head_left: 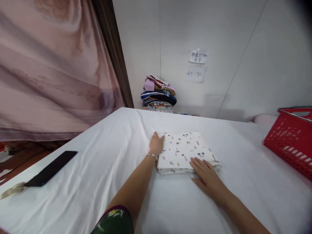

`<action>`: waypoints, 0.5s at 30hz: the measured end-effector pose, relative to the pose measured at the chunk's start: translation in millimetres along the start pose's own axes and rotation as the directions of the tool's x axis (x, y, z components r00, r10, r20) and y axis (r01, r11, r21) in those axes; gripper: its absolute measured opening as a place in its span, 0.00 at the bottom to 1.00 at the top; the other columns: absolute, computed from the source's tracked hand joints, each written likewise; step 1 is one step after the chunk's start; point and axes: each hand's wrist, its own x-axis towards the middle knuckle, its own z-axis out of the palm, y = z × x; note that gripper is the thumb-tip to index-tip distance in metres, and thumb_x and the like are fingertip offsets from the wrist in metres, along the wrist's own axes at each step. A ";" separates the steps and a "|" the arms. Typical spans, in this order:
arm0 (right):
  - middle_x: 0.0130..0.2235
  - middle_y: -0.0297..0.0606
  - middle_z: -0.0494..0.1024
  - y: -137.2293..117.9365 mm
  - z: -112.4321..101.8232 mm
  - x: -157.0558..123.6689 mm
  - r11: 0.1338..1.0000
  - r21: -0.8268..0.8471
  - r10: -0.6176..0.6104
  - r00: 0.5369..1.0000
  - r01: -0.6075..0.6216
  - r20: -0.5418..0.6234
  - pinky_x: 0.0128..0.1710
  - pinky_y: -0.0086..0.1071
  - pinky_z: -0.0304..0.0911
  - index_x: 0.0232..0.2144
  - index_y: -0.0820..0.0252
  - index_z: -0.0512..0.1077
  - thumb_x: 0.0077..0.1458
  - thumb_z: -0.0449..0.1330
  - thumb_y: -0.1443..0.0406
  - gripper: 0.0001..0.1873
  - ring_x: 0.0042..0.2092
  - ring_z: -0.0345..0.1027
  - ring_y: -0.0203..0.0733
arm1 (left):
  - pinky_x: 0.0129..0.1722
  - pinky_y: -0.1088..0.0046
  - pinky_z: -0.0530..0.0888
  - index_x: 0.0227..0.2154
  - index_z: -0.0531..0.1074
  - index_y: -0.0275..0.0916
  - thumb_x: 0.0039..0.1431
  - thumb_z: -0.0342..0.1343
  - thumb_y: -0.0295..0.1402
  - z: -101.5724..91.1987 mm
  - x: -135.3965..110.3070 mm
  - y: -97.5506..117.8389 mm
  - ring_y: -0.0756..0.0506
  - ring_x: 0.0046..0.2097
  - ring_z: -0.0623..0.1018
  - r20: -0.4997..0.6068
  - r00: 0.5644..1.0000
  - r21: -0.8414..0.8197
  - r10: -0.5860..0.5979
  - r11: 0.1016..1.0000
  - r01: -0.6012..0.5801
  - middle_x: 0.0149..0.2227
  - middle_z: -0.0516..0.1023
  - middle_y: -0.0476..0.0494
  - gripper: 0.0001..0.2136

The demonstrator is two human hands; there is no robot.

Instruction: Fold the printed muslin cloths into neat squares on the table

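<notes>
A white cloth (180, 149) with small printed figures lies folded into a flat, layered rectangle on the white-covered table (117, 156). At its left edge rests my left hand (156, 144), fingers stretched towards the far corner and thumb on the cloth. A bracelet circles that wrist. My right hand (206, 177) lies flat on the near right part of the cloth, its fingers extended on top and the thumb apart, off the near edge. Neither hand grasps the cloth.
A red plastic basket (290, 139) stands at the right on the table. On the left side lies a dark flat object (52, 169), perhaps a phone. Beyond the far edge is a pile of folded fabrics (159, 94) by the wall. A pink curtain (53, 71) hangs at left.
</notes>
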 end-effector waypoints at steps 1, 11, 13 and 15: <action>0.64 0.34 0.50 0.1 0.1 0.2 1.000 0.003 0.000 1.000 0.000 0.001 0.62 0.48 0.43 0.64 0.49 0.42 0.61 0.48 0.60 0.31 0.64 0.41 0.43 | 0.48 0.65 0.68 0.59 0.52 0.33 0.60 0.47 0.43 -1.7 0.3 0.9 0.38 0.54 0.69 0.001 1.000 0.006 -0.004 1.000 0.004 0.56 0.65 0.30 0.28; 0.65 0.36 0.49 -1.0 -2.1 0.5 0.999 0.033 0.004 1.000 -0.004 0.013 0.62 0.48 0.41 0.64 0.50 0.42 0.61 0.48 0.60 0.32 0.65 0.41 0.44 | 0.60 0.55 0.54 0.56 0.60 0.36 0.60 0.47 0.47 1.5 -44.3 3.4 0.37 0.63 0.54 0.043 0.819 0.294 0.572 0.776 -0.557 0.63 0.54 0.35 0.26; 0.65 0.37 0.49 -1.3 -2.8 0.6 0.999 0.039 0.004 1.000 -0.005 0.018 0.62 0.48 0.41 0.64 0.50 0.42 0.61 0.48 0.60 0.32 0.65 0.40 0.44 | 0.61 0.53 0.51 0.55 0.62 0.37 0.60 0.45 0.49 7.7 -53.2 -2.0 0.37 0.63 0.54 0.112 0.805 0.303 0.582 0.752 -0.586 0.62 0.57 0.36 0.26; 0.65 0.37 0.49 -1.8 -3.6 1.0 0.999 0.042 0.009 1.000 -0.010 0.022 0.62 0.48 0.41 0.64 0.51 0.43 0.61 0.47 0.60 0.31 0.65 0.40 0.44 | 0.61 0.52 0.49 0.55 0.63 0.37 0.60 0.44 0.49 12.4 -56.2 -6.6 0.37 0.63 0.54 0.138 0.812 0.301 0.567 0.757 -0.579 0.61 0.58 0.36 0.26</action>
